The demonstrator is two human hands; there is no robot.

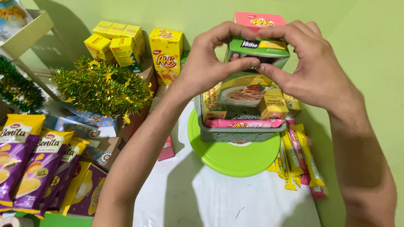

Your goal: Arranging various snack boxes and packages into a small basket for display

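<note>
Fingers (235, 65) of both hands pinching green box (257, 50), settling into grey basket (235, 133); next, careful lowering, then release.

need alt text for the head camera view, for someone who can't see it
Both hands, the left hand and the right hand, grip a green box over a grey basket packed with snack packets, which sits on a round green lid. Purple chip bags and gold tinsel lie to the left.
</note>
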